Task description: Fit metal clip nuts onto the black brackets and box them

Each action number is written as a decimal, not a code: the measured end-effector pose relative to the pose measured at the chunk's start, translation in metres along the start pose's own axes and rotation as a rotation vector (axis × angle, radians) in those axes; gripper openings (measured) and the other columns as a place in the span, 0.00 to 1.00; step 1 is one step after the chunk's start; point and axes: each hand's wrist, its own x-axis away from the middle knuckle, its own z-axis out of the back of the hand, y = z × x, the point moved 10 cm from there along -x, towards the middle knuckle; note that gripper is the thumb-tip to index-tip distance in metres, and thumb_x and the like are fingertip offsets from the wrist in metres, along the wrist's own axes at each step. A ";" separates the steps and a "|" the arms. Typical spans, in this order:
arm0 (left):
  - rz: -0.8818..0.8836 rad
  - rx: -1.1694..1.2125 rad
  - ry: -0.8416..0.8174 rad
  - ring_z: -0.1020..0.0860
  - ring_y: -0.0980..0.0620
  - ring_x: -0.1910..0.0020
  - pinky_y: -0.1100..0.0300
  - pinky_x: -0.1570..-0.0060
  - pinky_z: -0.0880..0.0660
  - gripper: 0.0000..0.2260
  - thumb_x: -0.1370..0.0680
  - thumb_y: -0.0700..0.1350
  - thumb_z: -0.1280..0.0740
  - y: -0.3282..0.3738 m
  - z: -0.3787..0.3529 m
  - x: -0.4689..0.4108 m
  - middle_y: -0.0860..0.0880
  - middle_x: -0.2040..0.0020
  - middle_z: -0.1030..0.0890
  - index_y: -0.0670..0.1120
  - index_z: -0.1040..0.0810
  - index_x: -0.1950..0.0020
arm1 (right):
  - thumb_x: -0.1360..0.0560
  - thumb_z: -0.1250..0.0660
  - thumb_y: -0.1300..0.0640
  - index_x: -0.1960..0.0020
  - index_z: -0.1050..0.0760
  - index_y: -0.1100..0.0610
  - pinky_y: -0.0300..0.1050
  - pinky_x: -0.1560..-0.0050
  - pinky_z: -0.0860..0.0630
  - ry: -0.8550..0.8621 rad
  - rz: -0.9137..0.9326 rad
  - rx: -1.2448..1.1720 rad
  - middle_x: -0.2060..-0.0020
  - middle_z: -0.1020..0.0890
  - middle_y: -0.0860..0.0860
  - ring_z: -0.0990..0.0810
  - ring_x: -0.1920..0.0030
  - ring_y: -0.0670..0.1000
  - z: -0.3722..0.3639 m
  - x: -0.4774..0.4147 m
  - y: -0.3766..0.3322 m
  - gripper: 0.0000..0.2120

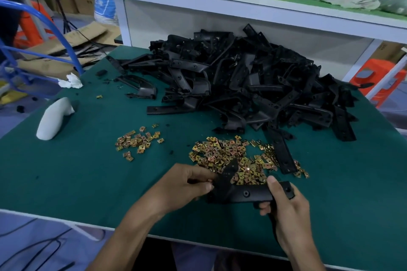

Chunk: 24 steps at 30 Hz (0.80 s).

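One bracket (244, 193): black, flat arm with holes, bent up at one end. Held about level just above the table (88, 171), near its front edge. The left hand (187, 185) grips the bent end; the right hand (284, 204) grips the straight end, thumb on top.

Main heap of clip nuts (229, 156): small, square, brass-coloured, loose and dense, just beyond the held part. A smaller scatter (136, 142) lies to the left, well apart. A single nut (99, 96) sits alone, farther left.

The bracket pile (253, 81): large tangled black heap, far right of the table. A stray bracket (283, 154) lies flat across the heap's right edge.
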 end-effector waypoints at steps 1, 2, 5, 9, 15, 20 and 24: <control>-0.019 -0.070 0.016 0.19 0.66 0.56 0.65 0.49 0.24 0.13 0.20 0.44 0.30 0.001 0.000 -0.001 0.58 0.53 0.15 0.59 0.18 0.40 | 0.30 0.26 0.45 0.58 0.25 0.62 0.44 0.74 0.23 0.009 0.008 0.010 0.70 0.20 0.58 0.21 0.73 0.54 0.001 0.000 0.000 0.20; -0.046 -0.160 0.051 0.20 0.69 0.51 0.66 0.45 0.25 0.14 0.20 0.48 0.31 0.002 0.000 0.000 0.62 0.49 0.16 0.61 0.20 0.36 | 0.30 0.26 0.44 0.58 0.24 0.60 0.44 0.73 0.23 0.017 0.012 0.010 0.70 0.20 0.59 0.22 0.73 0.54 0.001 0.000 0.001 0.19; -0.124 -0.385 0.215 0.25 0.73 0.46 0.76 0.47 0.30 0.23 0.24 0.61 0.32 0.011 0.000 0.008 0.69 0.47 0.22 0.63 0.28 0.29 | 0.30 0.25 0.42 0.63 0.20 0.50 0.46 0.71 0.22 0.036 0.020 0.000 0.70 0.19 0.58 0.22 0.73 0.54 -0.001 0.004 0.005 0.12; -0.252 -0.556 0.310 0.25 0.56 0.46 0.62 0.51 0.32 0.23 0.19 0.59 0.36 0.025 -0.011 0.005 0.55 0.45 0.21 0.64 0.38 0.25 | 0.30 0.25 0.42 0.56 0.22 0.57 0.45 0.70 0.20 0.076 0.017 -0.003 0.68 0.17 0.59 0.19 0.71 0.54 0.002 0.004 0.003 0.18; -0.487 -0.708 0.276 0.25 0.51 0.53 0.57 0.56 0.29 0.18 0.17 0.50 0.37 0.051 -0.022 -0.001 0.51 0.53 0.19 0.56 0.33 0.26 | 0.27 0.28 0.48 0.54 0.24 0.62 0.44 0.72 0.20 0.081 0.008 -0.053 0.70 0.18 0.57 0.21 0.72 0.53 0.001 0.003 0.002 0.16; -0.480 -0.666 0.228 0.22 0.50 0.47 0.53 0.49 0.24 0.19 0.17 0.52 0.37 0.046 -0.019 -0.014 0.49 0.48 0.17 0.57 0.36 0.27 | 0.27 0.28 0.48 0.54 0.24 0.62 0.42 0.72 0.21 0.094 0.020 -0.068 0.70 0.18 0.58 0.21 0.72 0.52 0.000 0.001 0.000 0.16; -0.296 -0.399 0.266 0.26 0.75 0.50 0.79 0.50 0.31 0.18 0.21 0.56 0.31 0.032 -0.003 -0.027 0.61 0.46 0.20 0.59 0.26 0.33 | 0.26 0.29 0.46 0.54 0.24 0.62 0.41 0.71 0.21 0.129 0.034 -0.080 0.70 0.18 0.61 0.20 0.72 0.53 0.002 0.002 -0.001 0.17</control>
